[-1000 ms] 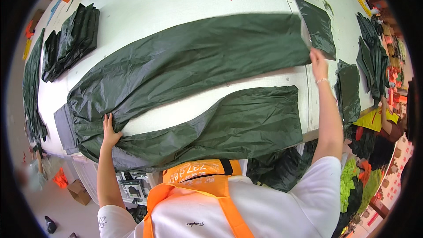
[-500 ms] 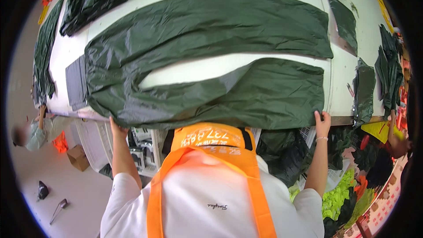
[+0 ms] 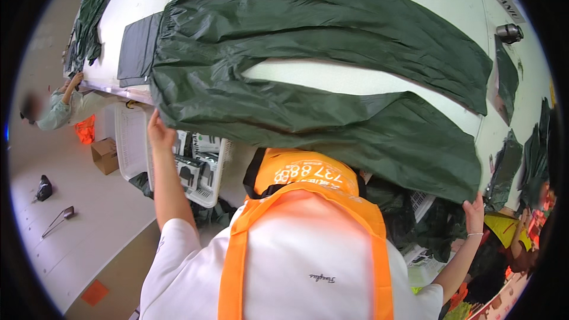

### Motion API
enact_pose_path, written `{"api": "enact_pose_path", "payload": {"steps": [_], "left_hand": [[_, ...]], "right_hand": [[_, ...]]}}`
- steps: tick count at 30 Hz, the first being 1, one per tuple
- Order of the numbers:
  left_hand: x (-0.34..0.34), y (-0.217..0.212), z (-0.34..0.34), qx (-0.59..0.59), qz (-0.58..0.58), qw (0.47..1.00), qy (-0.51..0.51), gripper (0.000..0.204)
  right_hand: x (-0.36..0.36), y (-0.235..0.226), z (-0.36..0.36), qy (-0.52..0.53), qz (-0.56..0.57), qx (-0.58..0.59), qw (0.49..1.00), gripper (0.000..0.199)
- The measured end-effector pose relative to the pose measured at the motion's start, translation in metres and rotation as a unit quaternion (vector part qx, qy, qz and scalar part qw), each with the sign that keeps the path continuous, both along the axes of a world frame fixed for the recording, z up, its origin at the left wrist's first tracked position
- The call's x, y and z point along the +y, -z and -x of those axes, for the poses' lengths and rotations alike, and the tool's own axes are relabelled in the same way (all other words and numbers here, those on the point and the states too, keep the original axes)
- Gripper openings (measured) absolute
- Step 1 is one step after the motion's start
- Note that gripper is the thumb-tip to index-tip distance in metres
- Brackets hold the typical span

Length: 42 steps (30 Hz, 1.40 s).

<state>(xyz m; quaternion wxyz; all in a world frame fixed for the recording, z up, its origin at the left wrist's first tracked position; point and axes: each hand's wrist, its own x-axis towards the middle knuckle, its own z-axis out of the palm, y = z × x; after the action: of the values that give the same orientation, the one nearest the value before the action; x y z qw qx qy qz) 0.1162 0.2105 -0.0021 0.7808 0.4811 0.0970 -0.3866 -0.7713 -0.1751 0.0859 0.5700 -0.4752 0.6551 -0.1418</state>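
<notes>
Dark green trousers (image 3: 320, 115) of thin, shiny fabric lie spread across the white table (image 3: 332, 76), both legs stretching to the right. At the near corner of the waist, my left hand (image 3: 161, 135) has its fingers closed on the edge. Out at the hem of the nearer leg, my right hand (image 3: 474, 216) pinches the corner between thumb and fingers. The near leg's edge hangs at the table's front, close to my orange apron (image 3: 308, 169). A flat dark grey piece (image 3: 137, 50) lies beside the waistband, partly covered by it.
White plastic baskets (image 3: 207, 192) with packaged goods stand below the table edge. More dark green garments (image 3: 98, 15) hang over the far left. A metal cup-like object (image 3: 510, 33) stands at the back right. A co-worker (image 3: 56, 106) is at the left; a cardboard box (image 3: 105, 155) sits on the floor.
My view has turned, so the trousers and table appear tilted, lower at the right. Both hands stay at the same corners of the trousers; the right one sits lower in the picture.
</notes>
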Motion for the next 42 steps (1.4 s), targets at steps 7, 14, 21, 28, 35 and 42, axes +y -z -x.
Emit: {"api": "enact_pose_path", "payload": {"steps": [7, 14, 21, 28, 35, 42], "left_hand": [[-0.055, -0.097, -0.083, -0.161, 0.090, 0.983, 0.015, 0.029], [-0.296, -0.088, -0.082, -0.282, 0.103, 0.954, -0.007, 0.042], [-0.279, 0.011, 0.089, -0.803, -0.309, 0.471, 0.195, 0.068], [-0.270, 0.057, 0.078, -0.723, -0.404, 0.490, 0.273, 0.059], [-0.303, 0.057, 0.069, -0.564, -0.581, 0.493, 0.317, 0.046], [-0.280, 0.040, 0.083, -0.618, -0.566, 0.467, 0.282, 0.047]], "right_hand": [[-0.143, -0.089, -0.014, 0.087, 0.255, -0.076, 0.960, 0.049], [-0.379, -0.012, -0.095, 0.105, 0.350, 0.322, 0.874, 0.073], [-0.363, 0.152, -0.125, -0.002, 0.320, 0.339, 0.885, 0.055], [-0.301, 0.146, -0.073, 0.144, 0.222, 0.064, 0.962, 0.034], [-0.291, 0.127, -0.091, -0.062, 0.213, 0.163, 0.961, 0.030], [-0.293, 0.094, -0.030, 0.044, 0.066, -0.068, 0.994, 0.052]]}}
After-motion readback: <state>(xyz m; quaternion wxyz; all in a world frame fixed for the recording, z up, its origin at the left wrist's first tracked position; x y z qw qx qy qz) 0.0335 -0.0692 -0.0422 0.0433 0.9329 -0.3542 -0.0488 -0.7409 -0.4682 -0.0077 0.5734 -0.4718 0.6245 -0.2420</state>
